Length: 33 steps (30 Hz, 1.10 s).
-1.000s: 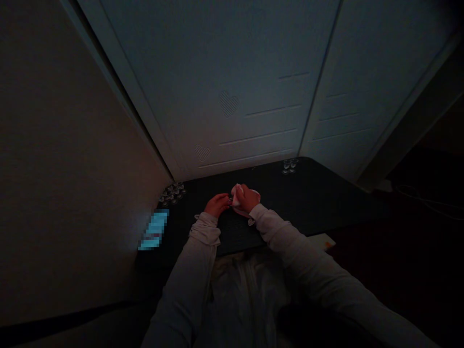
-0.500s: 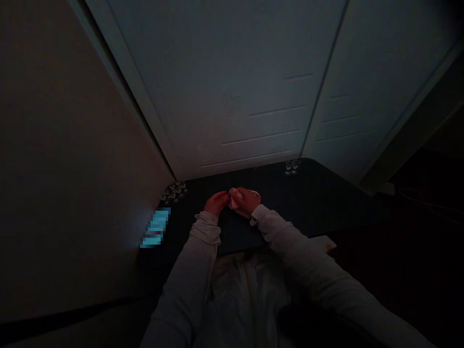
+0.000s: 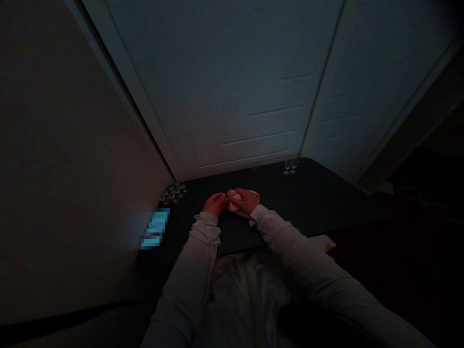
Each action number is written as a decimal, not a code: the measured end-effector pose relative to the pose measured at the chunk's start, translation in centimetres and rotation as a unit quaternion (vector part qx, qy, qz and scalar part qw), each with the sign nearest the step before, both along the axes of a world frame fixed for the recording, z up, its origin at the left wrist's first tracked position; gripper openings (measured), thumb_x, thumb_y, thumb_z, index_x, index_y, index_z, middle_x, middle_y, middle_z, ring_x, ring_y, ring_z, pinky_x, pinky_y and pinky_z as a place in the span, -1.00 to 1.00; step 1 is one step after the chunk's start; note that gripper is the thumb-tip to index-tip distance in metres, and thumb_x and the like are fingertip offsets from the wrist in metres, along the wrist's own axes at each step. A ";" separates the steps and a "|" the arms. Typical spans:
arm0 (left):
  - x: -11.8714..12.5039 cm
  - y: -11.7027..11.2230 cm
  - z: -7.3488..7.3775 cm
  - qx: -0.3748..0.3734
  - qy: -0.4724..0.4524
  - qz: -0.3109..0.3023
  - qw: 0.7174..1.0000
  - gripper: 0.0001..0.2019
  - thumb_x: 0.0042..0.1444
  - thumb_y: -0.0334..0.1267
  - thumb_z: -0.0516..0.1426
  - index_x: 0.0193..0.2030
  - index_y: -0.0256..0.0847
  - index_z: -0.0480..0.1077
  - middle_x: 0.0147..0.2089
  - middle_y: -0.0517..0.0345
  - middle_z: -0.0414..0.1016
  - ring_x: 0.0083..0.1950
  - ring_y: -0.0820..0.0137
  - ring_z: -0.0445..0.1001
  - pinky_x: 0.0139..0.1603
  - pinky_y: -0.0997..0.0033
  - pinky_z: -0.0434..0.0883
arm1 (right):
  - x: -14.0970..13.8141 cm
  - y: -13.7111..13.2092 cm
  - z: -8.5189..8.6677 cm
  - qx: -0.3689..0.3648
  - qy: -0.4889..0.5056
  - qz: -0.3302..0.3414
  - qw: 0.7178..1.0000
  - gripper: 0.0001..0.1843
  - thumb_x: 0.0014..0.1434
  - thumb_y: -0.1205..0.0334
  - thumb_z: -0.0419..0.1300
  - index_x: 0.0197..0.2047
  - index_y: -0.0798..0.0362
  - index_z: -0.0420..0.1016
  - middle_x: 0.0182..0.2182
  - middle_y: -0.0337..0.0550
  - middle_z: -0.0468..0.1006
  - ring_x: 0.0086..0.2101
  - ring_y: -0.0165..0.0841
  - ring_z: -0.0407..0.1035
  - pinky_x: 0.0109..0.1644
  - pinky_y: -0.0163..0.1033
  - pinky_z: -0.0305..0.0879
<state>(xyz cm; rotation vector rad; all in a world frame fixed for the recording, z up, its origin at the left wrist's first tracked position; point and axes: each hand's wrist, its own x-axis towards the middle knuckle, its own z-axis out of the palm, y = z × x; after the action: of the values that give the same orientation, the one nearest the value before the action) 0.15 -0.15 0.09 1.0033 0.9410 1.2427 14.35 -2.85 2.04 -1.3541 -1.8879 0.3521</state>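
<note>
In the dim head view, my right hand [image 3: 248, 200] is closed round a bunched pink-and-white cloth [image 3: 234, 205], whose far end shows past the knuckles. My left hand [image 3: 214, 205] meets it from the left, fingers curled in a pinch. Between the fingertips and the cloth glints a small glass [image 3: 227, 198], mostly hidden by the fingers. Both hands are above the middle of the dark table [image 3: 275, 208], close together.
Several small stemmed glasses [image 3: 174, 192] stand crowded at the table's left end. Two more glasses [image 3: 290, 167] are at the back right. A lit, pixelated screen [image 3: 155, 229] leans by the left wall. White panels [image 3: 253, 96] rise behind the table.
My fingers have shifted slightly against the cloth, and a little more of the small glass shows between the hands. The standing glasses and the screen have stayed put.
</note>
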 end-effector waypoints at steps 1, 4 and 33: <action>0.0 0.1 0.0 -0.002 -0.001 0.006 1.000 -0.72 -0.31 -0.25 0.16 -0.40 -0.31 0.28 -0.51 0.18 0.36 -0.53 0.55 0.31 -0.54 0.52 0.19 | 0.0 0.0 0.0 0.002 -0.001 0.003 1.000 -0.68 -0.03 0.02 -0.06 -0.34 0.08 0.30 -0.43 -0.25 0.38 -0.41 -0.51 0.21 -0.38 -0.43 0.01; 0.0 0.1 0.0 -0.006 0.000 0.012 1.000 -0.72 -0.32 -0.24 0.16 -0.41 -0.31 0.27 -0.54 0.20 0.34 -0.57 0.57 0.29 -0.57 0.53 0.18 | 0.0 0.0 -0.1 0.010 -0.011 0.003 1.000 -0.68 -0.02 0.02 -0.08 -0.35 0.08 0.30 -0.44 -0.24 0.38 -0.42 -0.51 0.21 -0.39 -0.43 0.00; 0.2 -0.4 0.2 0.024 0.063 -0.045 0.997 -0.68 -0.32 -0.20 0.15 -0.37 -0.30 0.27 -0.62 0.24 0.29 -0.59 0.57 0.26 -0.55 0.52 0.18 | 0.0 -0.1 0.2 -0.045 0.007 -0.046 0.998 -0.56 0.08 0.01 -0.29 -0.38 0.05 0.31 -0.52 -0.24 0.37 -0.51 -0.50 0.21 -0.47 -0.41 -0.03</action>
<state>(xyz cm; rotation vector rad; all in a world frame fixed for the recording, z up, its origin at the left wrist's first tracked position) 0.33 -0.53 0.30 1.1606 0.9567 1.1415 14.39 -2.96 2.20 -1.4896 -1.8100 0.4016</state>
